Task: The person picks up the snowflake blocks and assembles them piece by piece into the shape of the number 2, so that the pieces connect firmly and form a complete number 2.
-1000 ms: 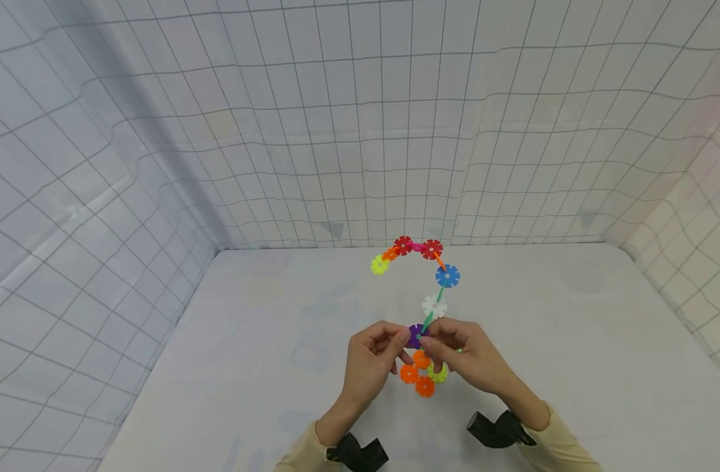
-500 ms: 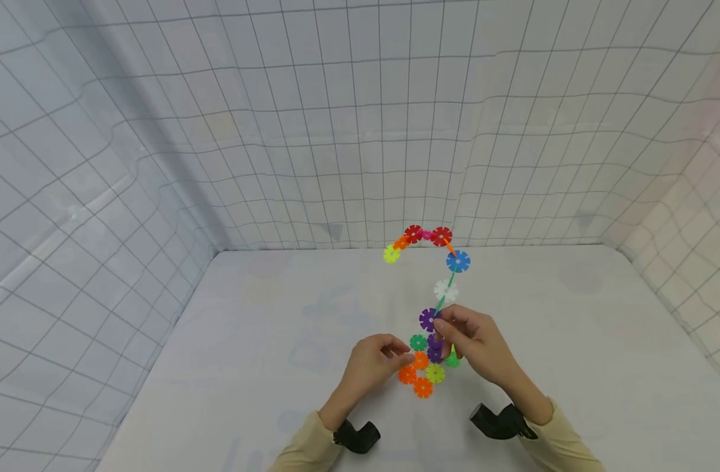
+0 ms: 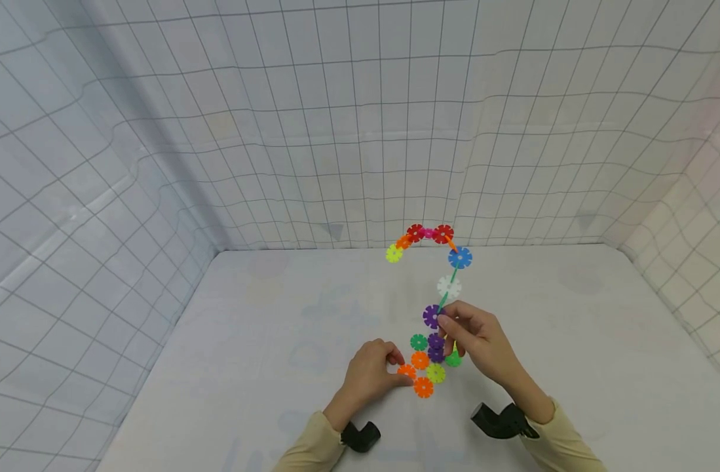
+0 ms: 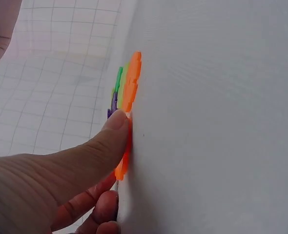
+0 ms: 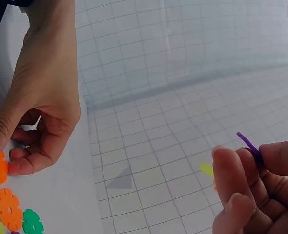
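My right hand [image 3: 480, 341] pinches a purple notched plastic disc [image 3: 432, 316] between thumb and fingers. From it rises a curved chain of interlocking discs, through a white disc [image 3: 449, 287] and a blue disc [image 3: 460, 257] to a yellow disc [image 3: 394, 254] at the tip. On the table, my left hand [image 3: 370, 372] has thumb and fingertips at opposite edges of an orange disc [image 3: 405, 371]. The left wrist view shows the thumb on this disc's edge, its other fingers partly hidden. My right fingers cover part of the purple disc in the right wrist view.
Several loose discs lie close together on the white table [image 3: 265, 367]: another orange disc [image 3: 423, 387], a yellow-green disc [image 3: 435, 373], a dark green disc [image 3: 418, 342], purple ones [image 3: 435, 354] and a light green disc [image 3: 453, 358]. Gridded sheeting [image 3: 360, 131] stands behind the table.
My left hand let go of the purple disc and moved down to the orange disc on the table. My right hand carried the chain slightly up and right.
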`<state>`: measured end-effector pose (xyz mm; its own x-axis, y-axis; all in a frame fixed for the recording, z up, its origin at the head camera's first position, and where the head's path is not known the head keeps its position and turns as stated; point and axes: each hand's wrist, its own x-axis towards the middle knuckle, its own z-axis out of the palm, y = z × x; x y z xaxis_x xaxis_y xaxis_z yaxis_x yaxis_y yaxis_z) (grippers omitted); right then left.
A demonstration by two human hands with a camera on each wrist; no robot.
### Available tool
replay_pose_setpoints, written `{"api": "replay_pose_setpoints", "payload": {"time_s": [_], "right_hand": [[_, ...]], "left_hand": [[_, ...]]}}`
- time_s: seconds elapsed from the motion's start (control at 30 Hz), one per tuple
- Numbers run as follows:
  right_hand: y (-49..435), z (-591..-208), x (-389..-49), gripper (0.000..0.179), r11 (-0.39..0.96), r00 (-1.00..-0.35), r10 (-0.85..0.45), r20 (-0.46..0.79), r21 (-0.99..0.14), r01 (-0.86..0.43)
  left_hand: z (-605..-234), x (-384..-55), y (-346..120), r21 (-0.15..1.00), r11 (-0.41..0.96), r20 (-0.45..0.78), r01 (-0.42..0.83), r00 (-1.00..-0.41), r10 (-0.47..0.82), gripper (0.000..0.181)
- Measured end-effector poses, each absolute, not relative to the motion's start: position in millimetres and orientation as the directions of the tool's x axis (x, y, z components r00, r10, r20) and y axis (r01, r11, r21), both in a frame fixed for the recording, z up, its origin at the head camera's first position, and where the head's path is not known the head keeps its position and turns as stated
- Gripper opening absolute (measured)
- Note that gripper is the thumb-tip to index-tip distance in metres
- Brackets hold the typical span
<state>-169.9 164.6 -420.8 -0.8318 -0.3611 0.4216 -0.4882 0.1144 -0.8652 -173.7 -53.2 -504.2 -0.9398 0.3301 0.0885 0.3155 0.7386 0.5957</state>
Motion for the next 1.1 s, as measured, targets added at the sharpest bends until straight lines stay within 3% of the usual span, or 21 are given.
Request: {"api": "replay_pose_setpoints", "payload": {"time_s": [0.3,0.7,1.1], "right_hand": [[164.0,-420.1,-170.0,0.012,0.094,-0.822,-0.352,0.447,-0.857,-0.507],[164.6,-421.1,-170.6,0.010,0.091,-0.829,-0.346,0.440,-0.864,-0.496],[163.0,-420.7,-169.1,0.009,0.084,-0.837,-0.322,0.442,-0.867,-0.491]], "left_hand": [[-507.0,-174.5,-58.7,0.671,0.684,0.072,0.288,-0.943,0.326,0.028],[-489.2,-177.5,-65.4,0.811,0.509,0.127,0.288,-0.937,0.326,0.015],[-446.7,-165.1,-61.3,0.989,0.057,0.116,0.134,-0.962,0.246,0.013]]}}
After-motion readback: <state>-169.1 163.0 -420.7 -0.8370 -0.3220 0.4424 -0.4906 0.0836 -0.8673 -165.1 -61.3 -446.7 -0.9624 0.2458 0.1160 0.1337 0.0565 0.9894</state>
